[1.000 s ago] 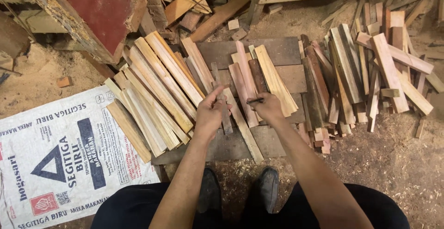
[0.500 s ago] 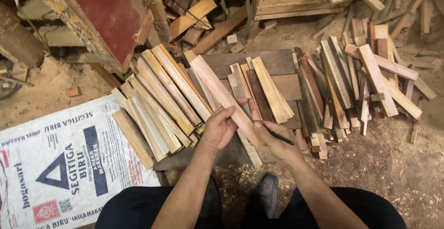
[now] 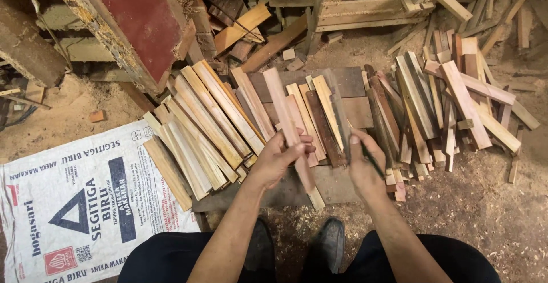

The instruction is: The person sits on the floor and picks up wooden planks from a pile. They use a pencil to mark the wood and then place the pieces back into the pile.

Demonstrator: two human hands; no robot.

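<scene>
Sawdust floor fills the view, scrap wood all over it; big red-faced slab leans in at top left, edge crumbly and yellowed; white sack with dark print lies flat at lower left, its right edge under the nearest light slats; flat board sits centre on the floor and carries the sorted sticks; light pile of pale slats fans left of centre, packed side by side, slanting up-left; dark pile of mixed reddish and pale offcuts lies right of the board, looser, some crossing; pallet frame at top centre among more scrap; two dark shoes at bottom centre, between the knees; small wood chip alone on sawdust left of the light pile.

Left hand wraps a long pale slat; fingers curled over its face, thumb behind, grip closed on it; slat runs from top centre of the board down past the hand, lower end near the board's front edge, lifted over the other sticks, tilted slightly left at top.

Right hand just right of the slat, not touching it; thumb and fingers pinch a thin dark pencil, tip pointing down-right; forefinger stretched up toward the sticks.
</scene>
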